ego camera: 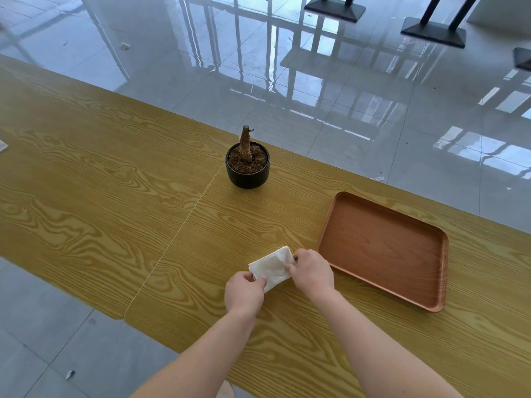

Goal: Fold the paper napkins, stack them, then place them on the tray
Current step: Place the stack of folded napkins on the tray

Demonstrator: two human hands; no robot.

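A white folded paper napkin (273,267) lies on the wooden table (115,196), just left of a brown rectangular tray (382,248) that holds nothing. My left hand (244,291) pinches the napkin's near left corner. My right hand (311,272) pinches its right edge, close to the tray's left rim. How many layers the napkin has cannot be made out.
A small black pot (247,168) with soil and a bare stump stands behind the napkin near the table's far edge. A seam runs across the tabletop left of my hands. Glossy floor and black table bases (434,33) lie beyond.
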